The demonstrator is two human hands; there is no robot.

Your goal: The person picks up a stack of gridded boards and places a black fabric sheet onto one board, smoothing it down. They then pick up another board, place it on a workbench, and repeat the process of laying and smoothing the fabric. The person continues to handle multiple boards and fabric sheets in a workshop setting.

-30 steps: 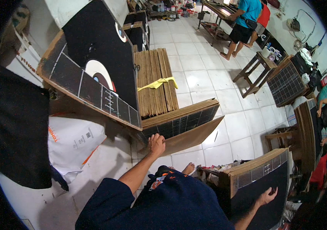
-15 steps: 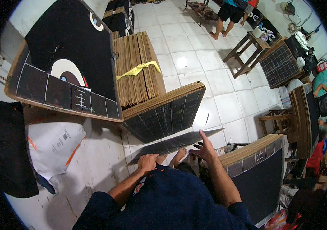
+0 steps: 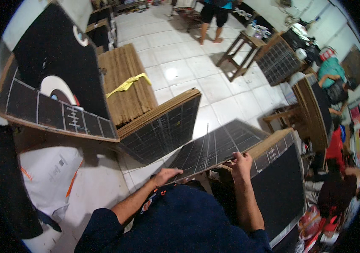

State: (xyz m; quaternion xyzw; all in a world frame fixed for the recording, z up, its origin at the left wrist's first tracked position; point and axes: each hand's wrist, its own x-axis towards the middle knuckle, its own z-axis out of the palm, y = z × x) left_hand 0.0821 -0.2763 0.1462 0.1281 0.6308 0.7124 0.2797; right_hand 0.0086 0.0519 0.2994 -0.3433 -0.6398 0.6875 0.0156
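A thin dark board (image 3: 224,141) ruled with white lines is tilted in front of my body, its lined face showing. My left hand (image 3: 166,176) grips its near left edge, thumb over the top. At the right end of that same edge, my right hand (image 3: 241,165) is closed on it. The fingers beneath the board are partly hidden. Just beyond stands a leaning stack of similar lined boards (image 3: 163,133). Close to my right forearm is another stack with a black front board (image 3: 277,189); the held board overlaps its top left corner in view.
At left stand a black panel with cartoon eyes (image 3: 57,46) and a white plastic bag (image 3: 51,177). Brown boards (image 3: 119,63) carry a yellow tie (image 3: 128,84). Farther off are a wooden stool (image 3: 241,55) and a standing person (image 3: 213,21). More people and clutter line the right.
My right hand, open before, has closed on the board's near edge. The board has swung from nearly upright to tilted, showing its lined face. The whole view has shifted slightly.
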